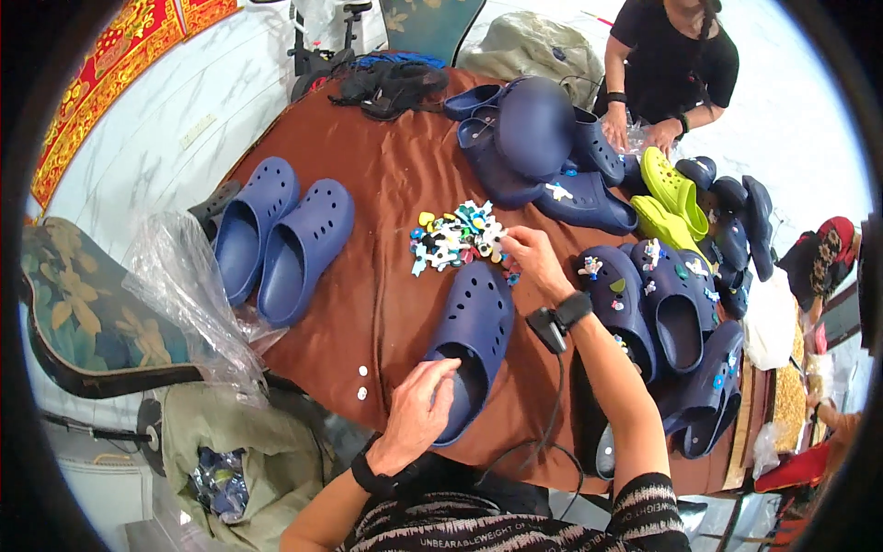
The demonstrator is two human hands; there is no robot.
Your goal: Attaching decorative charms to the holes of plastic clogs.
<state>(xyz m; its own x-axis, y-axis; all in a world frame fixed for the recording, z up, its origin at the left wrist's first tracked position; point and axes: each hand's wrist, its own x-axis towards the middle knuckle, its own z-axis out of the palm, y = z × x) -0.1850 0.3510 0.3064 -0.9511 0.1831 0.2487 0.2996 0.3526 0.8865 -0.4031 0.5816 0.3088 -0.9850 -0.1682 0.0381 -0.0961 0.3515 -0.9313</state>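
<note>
A plain navy clog (480, 317) with round vent holes lies in front of me on the brown cloth, toe pointing away. My left hand (418, 405) is closed on its heel end, thumb and fingers over the side rim. Just beyond the toe is a pile of small colourful shoe charms (451, 241), mostly white, blue and yellow. At the pile's right edge, my right hand (536, 260) has its fingertips pinched together; whatever is between them is too small to make out. A finished-looking pair of navy clogs decorated with charms (676, 304) sits right of my right forearm.
Undecorated navy clogs (313, 244) stand at the left beside clear plastic (184, 285). More navy clogs and lime-green clogs (671, 189) crowd the far right. A co-worker (681, 64) stands across the table. A black cable (552, 405) hangs from my right wrist.
</note>
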